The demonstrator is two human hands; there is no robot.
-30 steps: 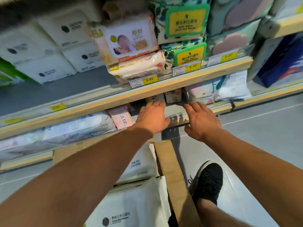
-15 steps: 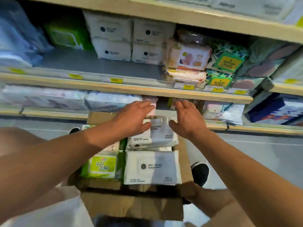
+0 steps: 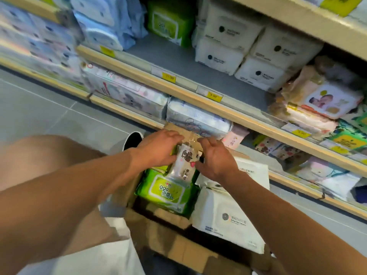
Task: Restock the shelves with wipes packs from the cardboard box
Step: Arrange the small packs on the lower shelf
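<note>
We see glossy plastic wrap on the green wipes pack point(image 3: 168, 192), matt brown cardboard box point(image 3: 178, 249), wood-look shelf edge point(image 3: 198, 100).

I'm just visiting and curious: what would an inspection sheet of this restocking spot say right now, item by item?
Surface: grey tiled floor; wooden-edged shelves with yellow price tags.
Job's things: open cardboard box on the floor holding a green wipes pack and white wipes packs; a small white pack with a dark picture sits between both hands, over the box.
Clutter: nothing seen.
Grippers: left hand and right hand flank the small pack, fingers curled at its sides; a firm grasp cannot be told.
Cables: nothing seen.
Surroundings: shelves stocked with white, blue, green and pink packs; bare grey gap on the middle shelf; black shoe by the box.
</note>
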